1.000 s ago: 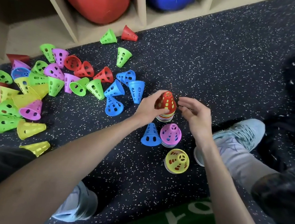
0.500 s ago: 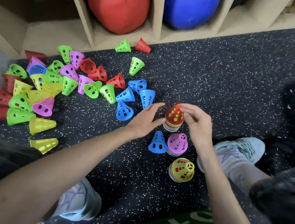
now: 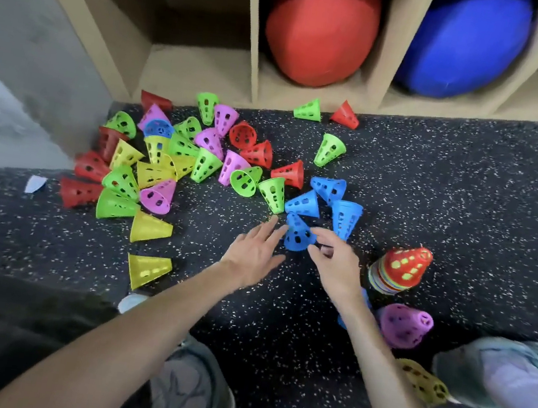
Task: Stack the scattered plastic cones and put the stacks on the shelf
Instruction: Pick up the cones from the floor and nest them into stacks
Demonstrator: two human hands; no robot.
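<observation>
A small blue perforated plastic cone [image 3: 298, 235] lying on the speckled rubber floor [image 3: 434, 199] is flanked by the left hand [image 3: 253, 253], fingers spread, and the right hand [image 3: 333, 264], fingers loosely curled, neither gripping. It is judged light, stiff and best pinched at its rim.

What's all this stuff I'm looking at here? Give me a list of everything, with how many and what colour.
Loose cones: dozens, too tangled to count; red, green, yellow, pink, blue; lying on the floor before the shelf.
Blue cones: four, grouped just beyond the hands; nearest blue cone between the fingertips.
Red-topped stack: one, many-coloured rims; right of the hands.
Pink-topped stack: one, nearer the person.
Yellow-topped stack: one, by the right shoe.
Shelf: one, pale wood, open compartments.
Red ball: one, middle compartment.
Blue ball: one, compartment to its right.
Floor: dark, speckled.
Shoes: two, pale.
Left hand: open, fingers reaching the blue cone.
Right hand: fingers curled at the same cone.
</observation>
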